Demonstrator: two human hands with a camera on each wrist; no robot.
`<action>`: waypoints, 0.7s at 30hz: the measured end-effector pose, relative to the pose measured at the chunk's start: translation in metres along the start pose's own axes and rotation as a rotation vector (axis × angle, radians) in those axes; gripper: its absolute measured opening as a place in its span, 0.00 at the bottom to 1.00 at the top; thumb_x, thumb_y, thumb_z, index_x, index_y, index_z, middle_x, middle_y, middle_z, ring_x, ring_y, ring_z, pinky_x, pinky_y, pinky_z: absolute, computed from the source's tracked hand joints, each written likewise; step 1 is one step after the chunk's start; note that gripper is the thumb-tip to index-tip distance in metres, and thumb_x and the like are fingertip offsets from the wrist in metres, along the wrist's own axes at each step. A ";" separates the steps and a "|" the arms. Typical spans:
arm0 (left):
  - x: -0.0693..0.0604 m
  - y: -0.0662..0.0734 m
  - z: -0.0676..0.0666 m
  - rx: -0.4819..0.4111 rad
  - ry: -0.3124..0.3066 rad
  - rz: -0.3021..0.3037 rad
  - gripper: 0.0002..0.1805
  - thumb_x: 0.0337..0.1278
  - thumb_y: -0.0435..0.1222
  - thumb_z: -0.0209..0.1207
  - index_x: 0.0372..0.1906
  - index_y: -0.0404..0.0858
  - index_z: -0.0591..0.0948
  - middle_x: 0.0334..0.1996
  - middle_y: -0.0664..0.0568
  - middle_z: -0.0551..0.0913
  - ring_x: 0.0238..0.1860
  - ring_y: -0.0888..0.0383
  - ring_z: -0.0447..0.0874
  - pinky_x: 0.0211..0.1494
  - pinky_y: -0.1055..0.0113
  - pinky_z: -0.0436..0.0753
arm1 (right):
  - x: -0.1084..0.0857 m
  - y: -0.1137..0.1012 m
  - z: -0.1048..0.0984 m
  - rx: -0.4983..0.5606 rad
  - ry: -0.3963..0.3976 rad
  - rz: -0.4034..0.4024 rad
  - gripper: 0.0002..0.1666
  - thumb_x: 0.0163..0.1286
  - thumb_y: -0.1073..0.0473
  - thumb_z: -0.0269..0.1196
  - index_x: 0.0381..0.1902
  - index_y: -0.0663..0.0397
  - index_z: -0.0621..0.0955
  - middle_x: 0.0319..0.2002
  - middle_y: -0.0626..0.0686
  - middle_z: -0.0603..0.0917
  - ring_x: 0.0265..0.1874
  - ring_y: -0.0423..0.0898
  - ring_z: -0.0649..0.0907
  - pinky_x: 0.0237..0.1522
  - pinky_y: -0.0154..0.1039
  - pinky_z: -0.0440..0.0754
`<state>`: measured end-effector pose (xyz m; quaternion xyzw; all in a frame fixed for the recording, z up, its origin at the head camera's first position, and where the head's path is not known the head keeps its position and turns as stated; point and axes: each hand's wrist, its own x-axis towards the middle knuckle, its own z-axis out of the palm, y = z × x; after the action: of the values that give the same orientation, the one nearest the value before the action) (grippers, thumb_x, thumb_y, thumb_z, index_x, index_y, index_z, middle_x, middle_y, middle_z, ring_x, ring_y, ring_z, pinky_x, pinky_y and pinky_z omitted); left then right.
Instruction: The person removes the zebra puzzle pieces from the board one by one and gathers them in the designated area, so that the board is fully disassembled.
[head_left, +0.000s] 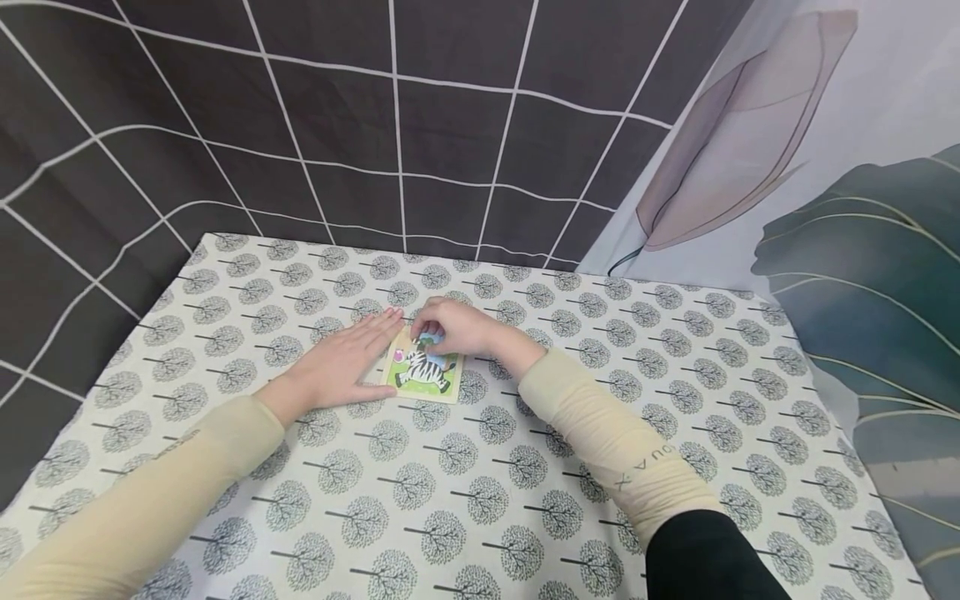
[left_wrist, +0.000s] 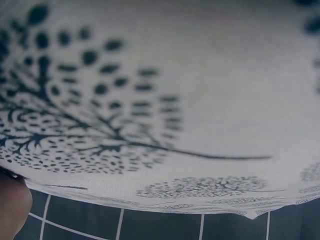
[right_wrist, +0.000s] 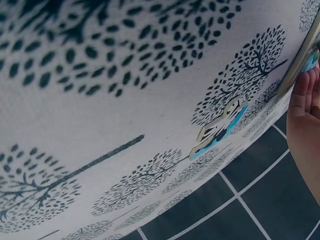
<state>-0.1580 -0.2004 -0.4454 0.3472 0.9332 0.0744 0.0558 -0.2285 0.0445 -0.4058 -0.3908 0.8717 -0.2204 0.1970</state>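
Observation:
A small zebra jigsaw puzzle [head_left: 431, 385] in a pale wooden tray lies flat on the tablecloth, showing a striped body, green ground and some blue. My left hand [head_left: 347, 362] lies palm down along the tray's left side, fingers straight and thumb near its lower left corner. Over the upper part of the puzzle, my right hand [head_left: 453, 327] has curled fingers that pinch a puzzle piece, mostly covered by them. The right wrist view shows those fingers [right_wrist: 301, 95] at the tray's blue area. A loose striped-and-blue piece [right_wrist: 220, 130] lies on the cloth there.
The table [head_left: 450, 500] has a white cloth printed with grey trees. A dark curtain with white grid lines [head_left: 330, 108] hangs behind it, and a leaf-patterned curtain [head_left: 862, 275] hangs at the right. The left wrist view shows mostly cloth.

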 end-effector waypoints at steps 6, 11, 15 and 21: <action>0.000 0.000 0.001 -0.002 -0.003 -0.002 0.59 0.71 0.69 0.51 0.86 0.31 0.47 0.88 0.42 0.44 0.88 0.44 0.44 0.91 0.50 0.50 | -0.001 0.000 -0.001 -0.006 0.002 -0.012 0.18 0.66 0.66 0.73 0.55 0.56 0.87 0.50 0.54 0.86 0.51 0.47 0.83 0.62 0.38 0.83; 0.000 0.000 0.000 -0.001 0.001 0.002 0.59 0.71 0.69 0.51 0.86 0.31 0.48 0.87 0.41 0.44 0.88 0.43 0.45 0.91 0.50 0.51 | 0.000 0.002 -0.001 0.011 0.005 -0.016 0.18 0.66 0.66 0.73 0.54 0.57 0.87 0.50 0.55 0.86 0.51 0.47 0.83 0.63 0.38 0.84; 0.000 0.000 -0.001 0.003 0.001 0.003 0.59 0.71 0.69 0.50 0.85 0.30 0.47 0.87 0.40 0.44 0.88 0.42 0.45 0.91 0.50 0.51 | -0.001 0.004 -0.001 0.042 0.014 -0.029 0.18 0.66 0.67 0.72 0.54 0.58 0.87 0.49 0.56 0.86 0.50 0.48 0.84 0.62 0.37 0.84; 0.000 0.000 0.000 0.001 0.002 0.000 0.59 0.71 0.69 0.50 0.85 0.30 0.47 0.87 0.40 0.45 0.88 0.42 0.45 0.91 0.50 0.51 | -0.002 0.005 -0.001 0.067 0.018 -0.030 0.20 0.64 0.69 0.73 0.55 0.57 0.88 0.49 0.56 0.87 0.50 0.48 0.84 0.61 0.37 0.85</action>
<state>-0.1577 -0.2008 -0.4455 0.3469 0.9333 0.0745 0.0547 -0.2310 0.0494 -0.4072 -0.3949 0.8596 -0.2561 0.1987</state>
